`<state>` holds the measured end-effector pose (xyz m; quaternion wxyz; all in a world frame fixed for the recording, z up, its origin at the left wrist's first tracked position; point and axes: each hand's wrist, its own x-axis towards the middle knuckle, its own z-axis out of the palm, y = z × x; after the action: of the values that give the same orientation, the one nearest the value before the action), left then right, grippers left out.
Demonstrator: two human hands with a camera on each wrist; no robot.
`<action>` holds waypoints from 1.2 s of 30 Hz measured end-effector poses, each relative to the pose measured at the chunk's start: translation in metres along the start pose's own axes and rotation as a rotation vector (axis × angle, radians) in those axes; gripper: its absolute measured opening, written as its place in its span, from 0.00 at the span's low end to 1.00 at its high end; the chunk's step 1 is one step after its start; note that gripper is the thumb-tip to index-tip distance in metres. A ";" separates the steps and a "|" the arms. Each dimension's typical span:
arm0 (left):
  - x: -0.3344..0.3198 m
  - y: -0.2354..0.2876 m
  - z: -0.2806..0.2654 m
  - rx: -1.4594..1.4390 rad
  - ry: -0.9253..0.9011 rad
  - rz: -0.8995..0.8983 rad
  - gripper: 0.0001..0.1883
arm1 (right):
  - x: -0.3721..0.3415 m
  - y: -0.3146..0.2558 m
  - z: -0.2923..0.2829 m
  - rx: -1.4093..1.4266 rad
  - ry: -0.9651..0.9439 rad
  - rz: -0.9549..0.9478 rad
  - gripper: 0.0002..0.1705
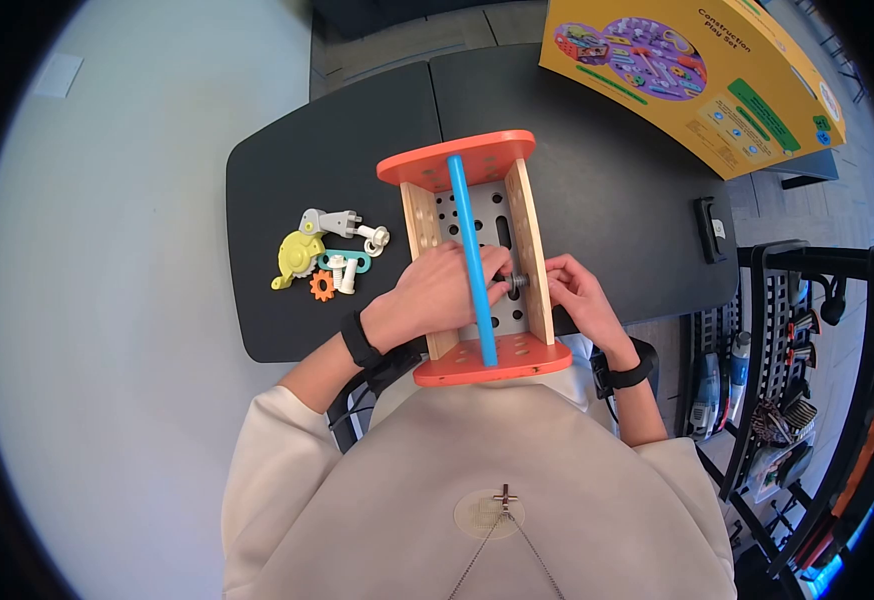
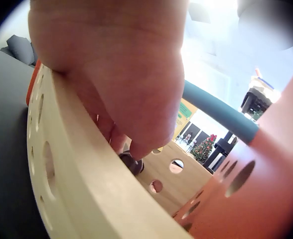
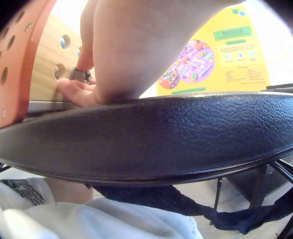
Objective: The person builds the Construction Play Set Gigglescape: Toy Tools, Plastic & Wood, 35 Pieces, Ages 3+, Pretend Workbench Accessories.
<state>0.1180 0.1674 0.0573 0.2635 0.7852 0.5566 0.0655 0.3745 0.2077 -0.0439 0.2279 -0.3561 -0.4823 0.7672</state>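
A toy toolbox [image 1: 546, 300] with orange ends, wooden sides and a blue bar handle [image 1: 470, 250] stands at the table's near edge. My left hand [image 1: 437, 287] reaches under the bar into the box and pinches a grey toy bolt [image 1: 519, 282] against the inside of the right wooden side. In the left wrist view the bolt's dark round head [image 2: 131, 163] shows at the fingertips. Outside that same side, my right hand [image 1: 579, 297] pinches a grey nut [image 3: 80, 75] between thumb and finger, close by a hole in the wood.
Left of the box lie a yellow-green toy piece [image 1: 298, 256], a grey piece [image 1: 329, 223], a teal link [image 1: 359, 262], an orange gear [image 1: 323, 286] and white bolts [image 1: 348, 276]. A yellow carton [image 1: 697, 80] stands at the back right, with a black object [image 1: 709, 230] nearer.
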 end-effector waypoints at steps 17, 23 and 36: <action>0.001 0.001 0.000 -0.085 0.001 -0.056 0.11 | 0.000 0.001 0.001 0.003 -0.001 -0.006 0.14; -0.001 -0.009 0.008 0.022 -0.025 0.065 0.13 | 0.000 -0.001 0.002 -0.017 0.005 -0.001 0.13; 0.002 -0.020 0.009 0.038 -0.128 0.117 0.20 | -0.001 0.001 0.003 -0.016 0.011 -0.013 0.12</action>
<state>0.1059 0.1713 0.0391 0.2790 0.8239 0.4929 0.0199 0.3729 0.2047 -0.0432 0.2329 -0.3591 -0.4897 0.7596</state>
